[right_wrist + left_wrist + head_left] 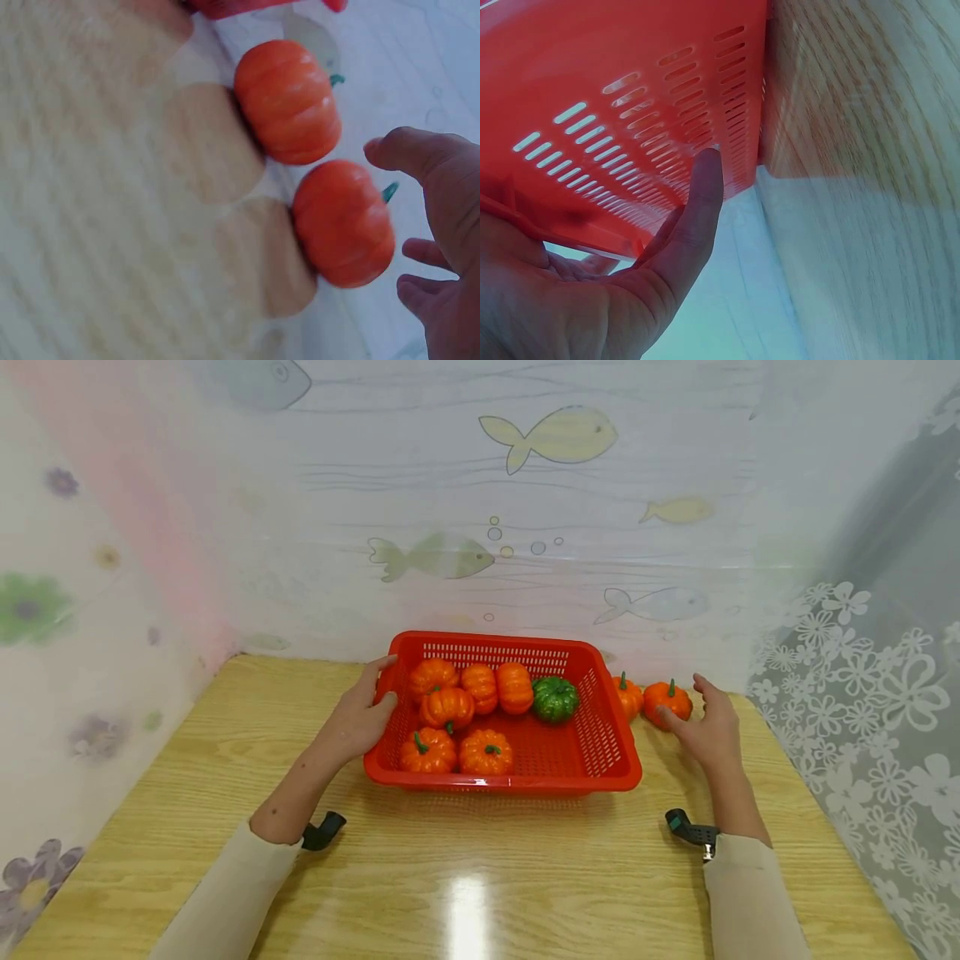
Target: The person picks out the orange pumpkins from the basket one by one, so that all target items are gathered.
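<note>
Gripping a red basket [502,782] by its rim with the left hand [352,718]; from the left wrist alone, revealing one finger against the slotted outer wall [652,135]. Holding the right hand [708,731] empty, fingers spread, near an orange pumpkin [667,703]; from the right wrist, showing a gap between. Left of that hand, showing a second pumpkin [628,697], partly hidden from the head, whole from the right wrist. Between both hands, in the head view only, showing six orange pumpkins [486,752] and one green pumpkin [555,700] inside the basket.
</note>
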### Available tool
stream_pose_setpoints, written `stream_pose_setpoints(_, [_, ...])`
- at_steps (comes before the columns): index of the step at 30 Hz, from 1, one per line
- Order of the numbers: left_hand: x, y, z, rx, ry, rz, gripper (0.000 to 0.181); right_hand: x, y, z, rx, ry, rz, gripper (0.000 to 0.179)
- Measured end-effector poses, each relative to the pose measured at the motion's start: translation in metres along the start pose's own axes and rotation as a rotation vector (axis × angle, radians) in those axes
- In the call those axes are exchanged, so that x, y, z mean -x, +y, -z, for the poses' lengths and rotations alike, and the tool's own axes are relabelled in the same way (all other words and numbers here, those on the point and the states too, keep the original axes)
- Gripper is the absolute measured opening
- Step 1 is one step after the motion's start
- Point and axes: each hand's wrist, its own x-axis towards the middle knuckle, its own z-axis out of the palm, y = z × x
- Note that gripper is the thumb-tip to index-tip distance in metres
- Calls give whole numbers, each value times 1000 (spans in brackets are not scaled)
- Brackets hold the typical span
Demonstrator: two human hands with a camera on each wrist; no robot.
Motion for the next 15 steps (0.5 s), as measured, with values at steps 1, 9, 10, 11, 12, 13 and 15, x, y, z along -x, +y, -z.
stream_pose_setpoints(1, [0, 0, 0, -1, 1, 1, 61, 0, -3, 2, -5, 13, 16, 84])
stream_pose_setpoints(9, [-1, 0, 0, -4, 3, -1, 61, 0, -35, 12, -23, 59, 135, 78])
stream_pose_setpoints(10, [-1, 0, 1, -5, 3, -1, 61, 1, -39, 13, -26, 63, 146, 78])
stream_pose_setpoints(11, [-1, 0, 1, -6, 4, -1, 61, 1, -43, 14, -34, 69, 159, 78])
stream_pose_setpoints(12, [-1, 0, 1, -7, 4, 0, 61, 2, -47, 14, -44, 73, 171, 77])
stream_pose_setpoints(13, [0, 0, 1, -7, 4, 1, 61, 2, -51, 15, -55, 77, 186, 77])
stream_pose_setpoints(15, [0, 0, 1, -7, 3, 3, 61, 3, -58, 15, -75, 81, 211, 77])
